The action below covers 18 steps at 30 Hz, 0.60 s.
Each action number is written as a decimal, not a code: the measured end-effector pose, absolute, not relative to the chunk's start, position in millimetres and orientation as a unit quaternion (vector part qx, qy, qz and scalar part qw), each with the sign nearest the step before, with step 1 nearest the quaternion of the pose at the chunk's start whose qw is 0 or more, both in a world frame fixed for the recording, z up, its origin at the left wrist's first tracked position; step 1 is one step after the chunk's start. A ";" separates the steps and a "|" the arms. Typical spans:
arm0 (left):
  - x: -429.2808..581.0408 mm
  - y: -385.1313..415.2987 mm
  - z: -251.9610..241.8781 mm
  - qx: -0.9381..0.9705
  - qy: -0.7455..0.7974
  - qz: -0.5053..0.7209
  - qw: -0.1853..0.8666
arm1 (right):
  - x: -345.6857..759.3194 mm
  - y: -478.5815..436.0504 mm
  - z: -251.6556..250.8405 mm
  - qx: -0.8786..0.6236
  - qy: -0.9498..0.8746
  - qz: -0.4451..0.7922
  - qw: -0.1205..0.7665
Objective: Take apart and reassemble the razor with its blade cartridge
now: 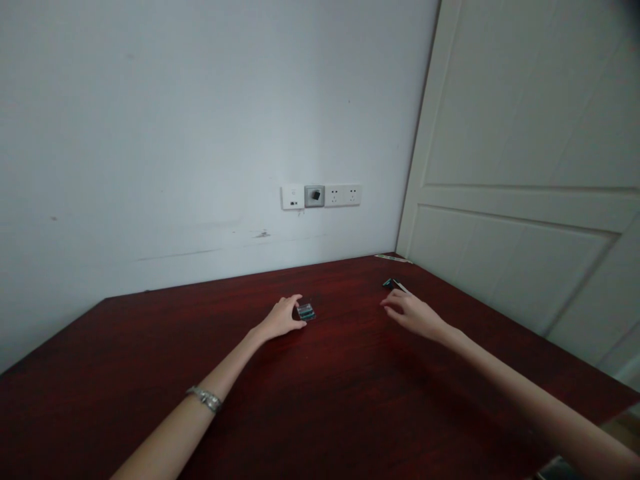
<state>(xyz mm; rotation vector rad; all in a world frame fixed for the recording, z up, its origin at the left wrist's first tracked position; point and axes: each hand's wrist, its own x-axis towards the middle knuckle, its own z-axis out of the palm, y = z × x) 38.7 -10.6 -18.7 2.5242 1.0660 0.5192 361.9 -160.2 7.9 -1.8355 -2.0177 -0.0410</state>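
Observation:
On the dark red tabletop lies a small flat rectangular piece (307, 312), clear-edged with dark green and pale bands; its exact kind is too small to tell. My left hand (283, 319) reaches it from the left, thumb at its near edge and fingers at its far edge, gripping it against the table. A metal band circles that wrist. Farther right, my right hand (411, 312) hovers low over the table, fingers loosely curled with a gap between thumb and forefinger, nothing visible in them. Just beyond it sits a small dark object (390, 283) with a whitish strip, partly hidden by the hand.
The red wooden table (310, 400) meets a white wall at the back and a cream panelled door (515, 247) on the right. A thin pale strip (393, 258) lies in the far corner. Wall sockets (343, 195) sit above the table. Something partly visible is at the lower right edge.

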 end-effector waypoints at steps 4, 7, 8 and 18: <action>39.2 -6.2 -26.8 0.889 0.375 0.196 0.173 | 327.5 -168.1 11.9 -0.620 -0.761 0.012 0.189; 39.6 -4.3 -30.4 0.888 0.368 0.208 0.183 | 309.6 -171.7 13.1 -0.601 -0.780 0.023 0.173; 40.3 -4.6 -30.7 0.888 0.364 0.212 0.186 | 305.4 -171.7 13.5 -0.594 -0.786 0.024 0.170; 73.6 -44.8 -5.2 0.913 0.256 0.257 0.189 | 299.7 -152.1 24.6 -0.544 -0.813 0.054 0.200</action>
